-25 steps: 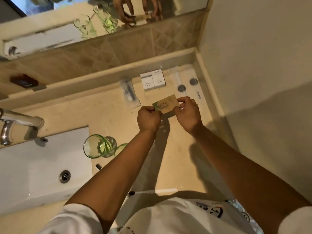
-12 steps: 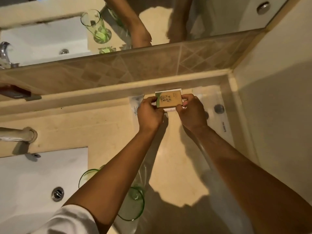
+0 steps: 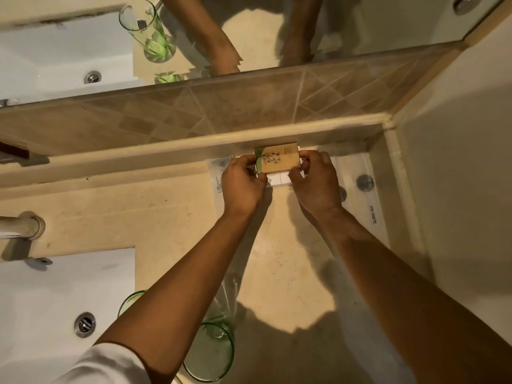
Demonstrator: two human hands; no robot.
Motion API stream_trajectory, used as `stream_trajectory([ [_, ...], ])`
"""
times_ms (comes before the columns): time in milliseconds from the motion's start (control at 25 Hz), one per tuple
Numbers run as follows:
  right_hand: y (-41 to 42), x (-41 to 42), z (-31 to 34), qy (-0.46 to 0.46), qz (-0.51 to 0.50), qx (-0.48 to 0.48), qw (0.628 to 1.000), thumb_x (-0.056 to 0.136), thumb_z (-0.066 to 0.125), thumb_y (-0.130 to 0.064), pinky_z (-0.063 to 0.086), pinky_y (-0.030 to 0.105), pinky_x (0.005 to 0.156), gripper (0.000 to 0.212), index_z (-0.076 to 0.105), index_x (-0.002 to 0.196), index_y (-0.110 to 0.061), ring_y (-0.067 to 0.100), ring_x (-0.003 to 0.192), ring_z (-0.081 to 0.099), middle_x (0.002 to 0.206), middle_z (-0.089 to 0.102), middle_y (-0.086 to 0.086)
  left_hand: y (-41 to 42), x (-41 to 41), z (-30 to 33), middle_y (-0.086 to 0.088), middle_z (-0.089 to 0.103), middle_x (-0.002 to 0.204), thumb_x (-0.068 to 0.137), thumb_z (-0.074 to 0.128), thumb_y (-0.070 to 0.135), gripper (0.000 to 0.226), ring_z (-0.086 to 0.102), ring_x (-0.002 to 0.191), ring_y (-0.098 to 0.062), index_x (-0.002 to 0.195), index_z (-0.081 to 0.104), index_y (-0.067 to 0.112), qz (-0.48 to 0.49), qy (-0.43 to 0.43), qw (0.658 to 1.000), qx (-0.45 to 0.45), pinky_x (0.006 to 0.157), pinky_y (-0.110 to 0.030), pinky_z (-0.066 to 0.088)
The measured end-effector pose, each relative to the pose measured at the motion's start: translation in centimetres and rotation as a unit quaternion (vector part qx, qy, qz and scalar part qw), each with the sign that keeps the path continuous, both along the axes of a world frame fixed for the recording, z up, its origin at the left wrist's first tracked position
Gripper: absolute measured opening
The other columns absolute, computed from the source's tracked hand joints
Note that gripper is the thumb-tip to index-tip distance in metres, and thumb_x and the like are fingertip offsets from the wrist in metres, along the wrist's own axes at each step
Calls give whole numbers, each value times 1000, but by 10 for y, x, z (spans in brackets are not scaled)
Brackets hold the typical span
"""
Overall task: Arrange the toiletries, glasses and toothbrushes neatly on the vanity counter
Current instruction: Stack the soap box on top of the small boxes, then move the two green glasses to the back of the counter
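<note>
A tan toiletry box (image 3: 279, 159) with a green stripe and a plant drawing lies over two white boxes (image 3: 278, 180) against the back ledge of the beige vanity counter (image 3: 171, 217). My left hand (image 3: 243, 184) pinches its left end and my right hand (image 3: 314, 181) its right end. A clear sachet (image 3: 219, 173) lies just left of my left hand. Two green-tinted glasses stand near the front, one (image 3: 213, 353) in full view, the other (image 3: 130, 300) mostly hidden by my left forearm.
A white sink (image 3: 55, 297) with a metal drain (image 3: 84, 324) fills the lower left, a tap (image 3: 22, 225) above it. Clear wrapped items with round dark caps (image 3: 365, 182) lie in the right corner by the wall. The mirror (image 3: 249, 29) runs along the back.
Both hands carried the tan box away from me to the back ledge and lowered it onto the two white boxes. The view shifted forward, so the glasses now sit lower in the frame.
</note>
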State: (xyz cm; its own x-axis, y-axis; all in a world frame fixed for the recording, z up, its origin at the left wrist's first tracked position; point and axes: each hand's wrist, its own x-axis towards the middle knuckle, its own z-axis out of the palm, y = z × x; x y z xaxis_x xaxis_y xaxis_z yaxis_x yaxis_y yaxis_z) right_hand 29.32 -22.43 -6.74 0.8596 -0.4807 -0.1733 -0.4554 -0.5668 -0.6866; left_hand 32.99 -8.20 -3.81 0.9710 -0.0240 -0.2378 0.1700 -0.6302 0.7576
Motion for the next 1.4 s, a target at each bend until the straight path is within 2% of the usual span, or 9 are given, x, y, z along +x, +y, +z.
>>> stream_trajectory([
  [480,-2,0,1,-3,-2,7,1000,93,62,-25,29,2,65,31,62,124,-19,17,102,63,119,57,4,1,2,-4,-10,70,124,83,75,6,46,67,108,-23,128,66,9,-12,-13,1000,11,99,-36,56],
  [640,-1,-5,5,8,4,-3,1000,91,66,-24,40,15,74,45,54,134,-20,12,101,56,123,54,5,6,-6,-1,-8,57,135,80,79,10,60,60,113,-19,135,55,15,-8,-9,1000,-2,99,-32,54],
  [800,-5,-25,23,2,6,-7,1000,90,68,-23,52,34,94,53,47,139,-18,20,111,57,129,50,8,21,-23,17,-7,56,131,82,75,10,53,57,100,-12,132,56,15,3,-18,1000,-1,90,-24,52],
  [920,4,-54,40,-7,-8,10,1000,89,68,-19,51,34,100,50,51,136,-18,22,110,58,130,51,9,34,-48,39,-7,60,126,87,71,11,42,61,101,-17,127,60,12,5,-14,1000,4,91,-30,55],
  [1120,42,-141,63,-80,71,51,993,88,62,-7,54,31,90,38,59,126,-7,25,101,61,120,55,16,72,-129,79,-4,65,118,89,65,14,33,64,92,-17,122,61,15,41,-35,998,-14,88,-37,56],
  [1200,56,-176,61,-129,117,23,984,87,63,-1,56,32,84,31,63,118,1,27,95,63,111,59,20,94,-168,86,0,68,110,90,62,15,26,65,88,-10,116,64,18,57,-48,997,-19,82,-30,56],
  [1240,62,-191,59,-139,124,24,982,86,63,0,55,30,82,29,65,115,1,25,91,64,107,61,18,104,-187,89,4,69,105,91,60,17,22,65,86,-4,113,65,20,64,-51,997,-18,78,-21,54],
  [1320,77,-220,53,-131,137,52,980,85,63,-1,53,24,80,26,67,111,-5,17,85,63,102,62,12,127,-231,92,11,68,96,94,58,18,16,62,83,7,106,65,25,81,-47,995,-18,67,-6,46],
  [1400,94,-243,48,-90,167,80,979,85,63,-7,51,21,78,26,67,110,-13,14,82,62,100,62,5,149,-270,94,16,67,89,95,58,17,16,61,80,11,104,66,25,103,-39,994,-25,65,-1,43],
])
